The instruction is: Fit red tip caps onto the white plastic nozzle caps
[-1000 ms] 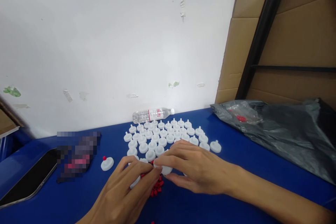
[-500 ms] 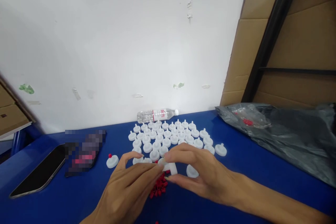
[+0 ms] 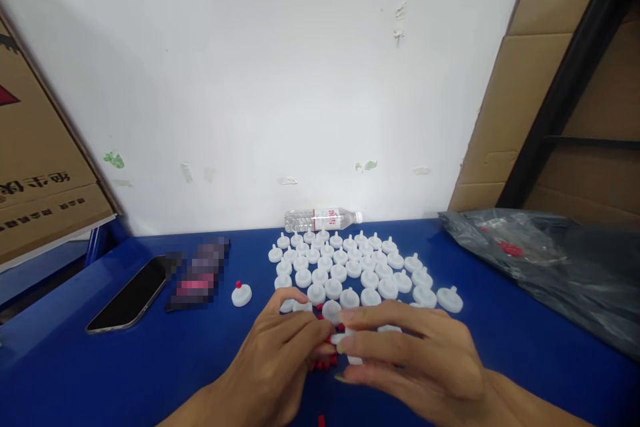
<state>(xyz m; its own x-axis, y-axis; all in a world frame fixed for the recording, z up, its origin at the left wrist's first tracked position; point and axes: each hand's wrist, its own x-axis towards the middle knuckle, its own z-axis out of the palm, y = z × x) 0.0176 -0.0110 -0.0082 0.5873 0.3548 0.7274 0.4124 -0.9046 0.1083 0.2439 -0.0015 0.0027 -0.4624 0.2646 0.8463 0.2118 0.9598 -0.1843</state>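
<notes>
In the head view, my right hand (image 3: 415,347) is closed around a white nozzle cap (image 3: 355,358), held on its side with the spout pointing left. My left hand (image 3: 280,343) is pinched at the spout's tip, with a bit of red showing between its fingertips, seemingly a small red tip cap (image 3: 329,340). Below the fingers lies a pile of red tip caps (image 3: 326,363), partly hidden by both hands. Beyond them, several white nozzle caps (image 3: 333,288) stand spout-up in a wide group. Left of these sits one white nozzle cap (image 3: 241,295) with a red tip on its spout.
A clear bottle (image 3: 327,219) lies along the wall behind the caps. On the left are a phone (image 3: 127,295) and a blurred dark packet (image 3: 203,275). A grey plastic bag (image 3: 590,280) covers the right side, with a clear bag of red pieces (image 3: 520,240) on it.
The camera has turned left, so everything appears farther right. My left fingertips have closed in at the spout, where red now shows. The right hand keeps its hold on the white nozzle cap.
</notes>
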